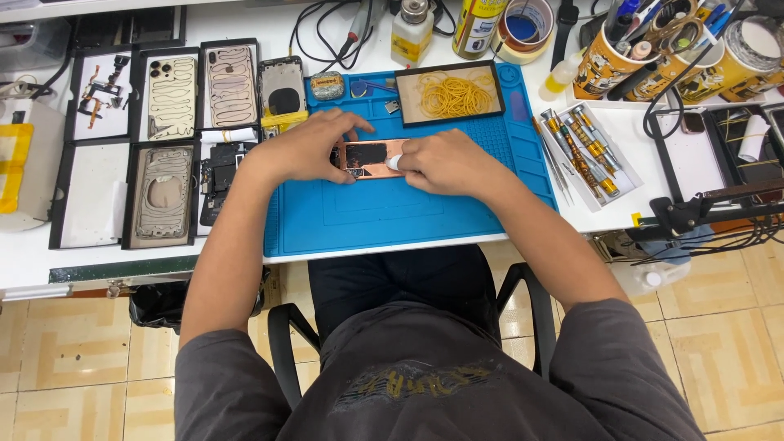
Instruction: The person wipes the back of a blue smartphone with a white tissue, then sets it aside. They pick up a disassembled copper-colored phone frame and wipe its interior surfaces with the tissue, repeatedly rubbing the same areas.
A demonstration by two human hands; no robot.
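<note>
Opened phone (pixel 367 158) with a copper-coloured inner plate lies on the blue repair mat (pixel 392 216), pinned under both hands.
Left hand (pixel 306 149) curls over its dark end, fingers closed on the edge; right hand (pixel 437 163) pinches a small white piece (pixel 394 162) against it. The step seems to be cleaning or pressing, and it calls for a steady, light touch.

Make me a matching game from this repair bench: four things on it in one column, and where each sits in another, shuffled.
Things:
1. opened phone
2. yellow rubber bands
3. screwdrivers
4. tape roll

Places:
A. in a white tray right of the blue mat
B. at the table's far edge, behind the mat
C. under both hands, on the mat
D. in a black-framed tray at the mat's far side

Pairs: 1-C, 2-D, 3-A, 4-B
</note>
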